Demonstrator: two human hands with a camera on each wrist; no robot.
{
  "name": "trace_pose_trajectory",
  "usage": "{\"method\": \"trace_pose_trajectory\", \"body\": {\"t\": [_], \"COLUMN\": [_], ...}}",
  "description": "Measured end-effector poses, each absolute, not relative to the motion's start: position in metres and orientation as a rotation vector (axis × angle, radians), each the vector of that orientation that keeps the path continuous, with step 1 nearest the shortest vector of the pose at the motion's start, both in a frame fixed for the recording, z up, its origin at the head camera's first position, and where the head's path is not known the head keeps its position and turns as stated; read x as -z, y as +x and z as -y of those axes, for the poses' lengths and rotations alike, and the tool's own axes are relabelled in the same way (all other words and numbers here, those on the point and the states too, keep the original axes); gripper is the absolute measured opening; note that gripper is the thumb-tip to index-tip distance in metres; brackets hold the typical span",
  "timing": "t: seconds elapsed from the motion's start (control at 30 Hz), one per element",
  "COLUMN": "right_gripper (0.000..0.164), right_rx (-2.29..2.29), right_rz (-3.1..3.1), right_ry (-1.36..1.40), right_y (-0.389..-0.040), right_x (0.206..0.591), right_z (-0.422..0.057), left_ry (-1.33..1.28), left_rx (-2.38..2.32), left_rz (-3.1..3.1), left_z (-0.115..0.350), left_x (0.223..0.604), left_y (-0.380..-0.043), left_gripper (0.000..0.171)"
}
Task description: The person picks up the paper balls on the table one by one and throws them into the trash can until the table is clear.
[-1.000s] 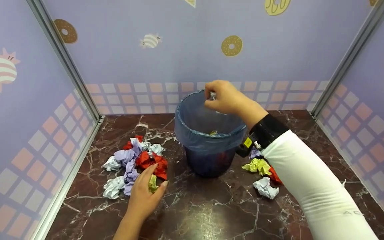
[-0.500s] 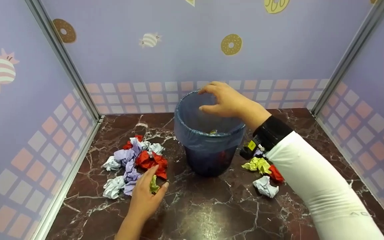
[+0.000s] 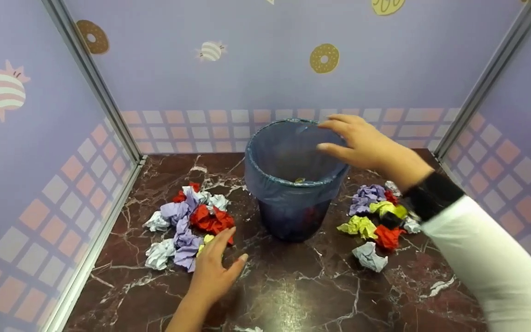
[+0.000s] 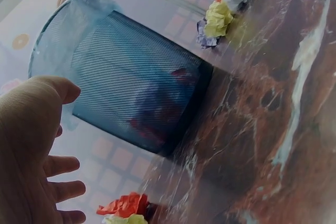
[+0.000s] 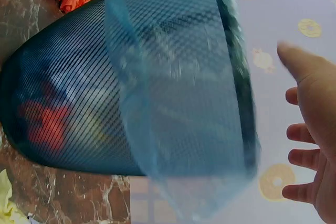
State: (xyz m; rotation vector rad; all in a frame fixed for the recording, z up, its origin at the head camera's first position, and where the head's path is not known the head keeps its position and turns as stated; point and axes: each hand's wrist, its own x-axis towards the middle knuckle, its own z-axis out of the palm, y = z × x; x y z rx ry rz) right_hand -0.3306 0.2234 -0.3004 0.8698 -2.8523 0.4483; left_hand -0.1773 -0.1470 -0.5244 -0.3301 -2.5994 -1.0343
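A mesh waste bin [image 3: 293, 216] lined with a translucent blue bag [image 3: 288, 186] stands on the dark marbled table. Crumpled paper of several colours shows through the mesh in the right wrist view. My right hand [image 3: 362, 143] is above the bin's right rim, fingers spread and holding nothing. My left hand [image 3: 215, 272] hovers by the left heap, fingers spread, with a yellow paper ball [image 3: 204, 244] partly hidden behind it. A red paper ball [image 3: 212, 219] and a purple one [image 3: 187, 253] lie just beyond that hand.
On the right lies another heap, with a yellow ball [image 3: 357, 227], a red ball [image 3: 387, 236], a purple ball [image 3: 366, 198] and a white ball [image 3: 370, 257]. White balls [image 3: 159, 253] edge the left heap. Patterned panels [image 3: 274, 69] wall the back and both sides.
My right hand let go of a white paper ball over the bin, spread its fingers and moved right to the rim. My left hand shifted slightly right and down.
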Motion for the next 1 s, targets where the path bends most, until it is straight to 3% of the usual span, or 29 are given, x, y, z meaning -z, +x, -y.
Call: {"method": "trace_pose_trajectory", "body": {"t": [0.13,0.4,1.0], "right_gripper": [0.056,0.051,0.045], "right_rx": [-0.488,-0.453,-0.401], "right_rz": [2.820,2.921,2.962], "right_ry": [0.837,0.725,0.667], "right_y": [-0.311,-0.265,-0.208], "right_x": [0.305,0.340,0.530], "right_z": [-0.256,-0.292,-0.297], "left_ry": [-0.397,-0.509,-0.828], "left_rx": [1.006,0.995,0.961], "left_rz": [2.620,2.742,2.771], "left_z": [0.137,0.114,0.058], "left_x": [0.526,0.531,0.536], "left_y": [-0.179,-0.176,-0.177], "left_gripper": [0.069,0.070,0.063]}}
